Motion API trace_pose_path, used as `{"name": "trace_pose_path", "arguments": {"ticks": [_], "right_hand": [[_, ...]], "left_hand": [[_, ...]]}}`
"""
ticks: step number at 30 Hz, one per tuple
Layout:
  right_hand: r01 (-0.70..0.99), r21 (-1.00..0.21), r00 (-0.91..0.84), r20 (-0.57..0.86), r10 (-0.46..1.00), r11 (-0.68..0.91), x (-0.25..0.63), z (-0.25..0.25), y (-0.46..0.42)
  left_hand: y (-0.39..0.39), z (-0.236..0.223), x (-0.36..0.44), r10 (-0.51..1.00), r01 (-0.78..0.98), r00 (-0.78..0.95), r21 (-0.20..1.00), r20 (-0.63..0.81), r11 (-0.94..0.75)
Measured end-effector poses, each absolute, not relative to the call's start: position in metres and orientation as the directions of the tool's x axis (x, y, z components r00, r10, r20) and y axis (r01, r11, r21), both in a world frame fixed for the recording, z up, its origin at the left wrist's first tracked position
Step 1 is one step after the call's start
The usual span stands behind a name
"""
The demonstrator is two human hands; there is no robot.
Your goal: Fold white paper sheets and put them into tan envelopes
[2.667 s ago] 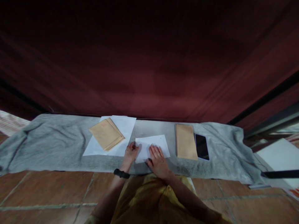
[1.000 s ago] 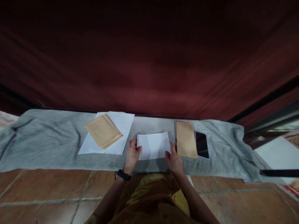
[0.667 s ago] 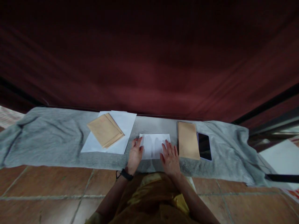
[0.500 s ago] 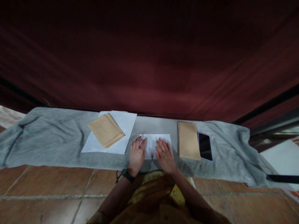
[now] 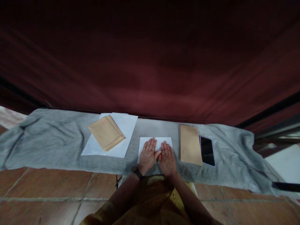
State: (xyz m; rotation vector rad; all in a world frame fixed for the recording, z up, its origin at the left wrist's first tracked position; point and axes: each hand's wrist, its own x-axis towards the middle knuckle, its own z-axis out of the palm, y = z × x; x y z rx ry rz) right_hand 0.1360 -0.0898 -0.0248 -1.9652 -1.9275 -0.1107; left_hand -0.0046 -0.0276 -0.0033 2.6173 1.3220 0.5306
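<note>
A folded white sheet of paper (image 5: 143, 141) lies flat in front of me on the grey cloth. My left hand (image 5: 147, 155) rests palm down on it, fingers stretched out. Beside it my right hand (image 5: 167, 157) also lies flat, its fingers straight and pointing away from me. The two thumbs meet near the middle of the paper. Both hands cover much of the sheet's near part. A stack of brown envelopes (image 5: 191, 145) is just right of my right hand.
Larger white sheets (image 5: 127, 128) lie at the left, with brown envelopes (image 5: 105, 132) slanted on top. A phone (image 5: 207, 151) lies right of the envelope stack. Grey cloth (image 5: 61, 137) covers the narrow surface, and a dark red curtain (image 5: 150, 78) hangs behind it.
My left hand has slid right and a little forward over the paper, bringing the thumbs together. My right hand has stayed flat near the sheet's right side. The view has shifted slightly.
</note>
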Motion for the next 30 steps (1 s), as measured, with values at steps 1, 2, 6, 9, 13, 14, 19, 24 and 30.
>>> {"name": "trace_pose_path", "arguments": {"ticks": [1,2,6,9,13,14,19,24,30], "right_hand": [[0.974,-0.225,0.075,0.331,0.941,0.001,0.137,-0.026,-0.09],[0.972,-0.235,0.094,0.344,0.934,-0.011,0.139,-0.027,-0.091],[0.96,-0.272,0.177,0.4,0.899,-0.068,0.143,-0.024,-0.09],[0.959,-0.282,0.139,0.376,0.916,-0.03,0.138,-0.017,-0.078],[0.948,-0.278,-0.055,0.34,0.939,0.156,0.122,-0.013,-0.055],[0.946,-0.276,-0.07,0.343,0.937,0.172,0.12,-0.014,-0.051],[0.957,-0.264,-0.014,0.375,0.927,0.121,0.124,-0.021,-0.046],[0.972,-0.23,0.053,0.398,0.916,0.043,0.141,-0.023,-0.056],[0.983,-0.184,0.073,0.443,0.894,0.011,0.15,-0.026,-0.071]], "left_hand": [[-0.026,-0.004,-0.008,0.816,0.76,0.524,0.298,0.246,-0.578],[-0.024,-0.004,-0.011,0.829,0.775,0.5,0.298,0.251,-0.557],[-0.022,-0.005,-0.02,0.862,0.813,0.441,0.295,0.251,-0.502],[-0.022,-0.004,-0.022,0.865,0.824,0.441,0.274,0.24,-0.496],[-0.022,-0.002,-0.023,0.845,0.817,0.483,0.23,0.228,-0.529],[-0.022,-0.002,-0.023,0.842,0.816,0.489,0.223,0.229,-0.534],[-0.022,0.0,-0.023,0.847,0.819,0.472,0.233,0.245,-0.524],[-0.024,-0.004,-0.023,0.856,0.824,0.439,0.257,0.273,-0.504],[-0.037,-0.013,-0.045,0.868,0.872,0.388,0.18,0.312,-0.455]]}}
